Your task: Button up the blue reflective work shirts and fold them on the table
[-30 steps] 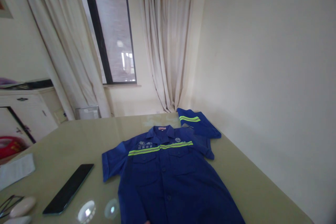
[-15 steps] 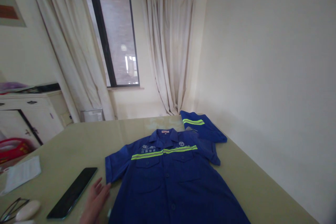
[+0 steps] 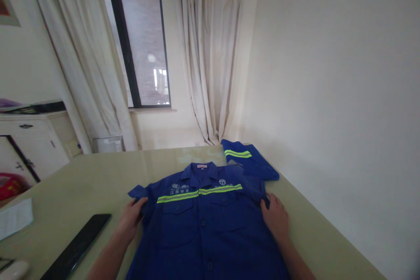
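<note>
A dark blue short-sleeved work shirt (image 3: 183, 232) lies front side up on the table, collar toward the far edge. A yellow-green and grey reflective band crosses its chest above two flap pockets, with white print over it. My left hand (image 3: 131, 216) is closed on the sleeve at the shirt's left side, and the sleeve's end sticks up beyond the fingers. On the opposite side my right hand (image 3: 274, 215) grips the other sleeve, its fingertips partly hidden in the cloth.
A folded blue garment (image 3: 251, 162) with a matching band lies behind the shirt by the wall. To the left are a black tablet-like device (image 3: 78, 245), a white paper (image 3: 16, 218) and a pale mouse-like object (image 3: 16, 270). The greenish table (image 3: 108, 179) meets the right wall.
My left hand has moved up and taken hold of the sleeve, which is now bunched. My right hand has come into view on the other sleeve. The view has shifted slightly right.
</note>
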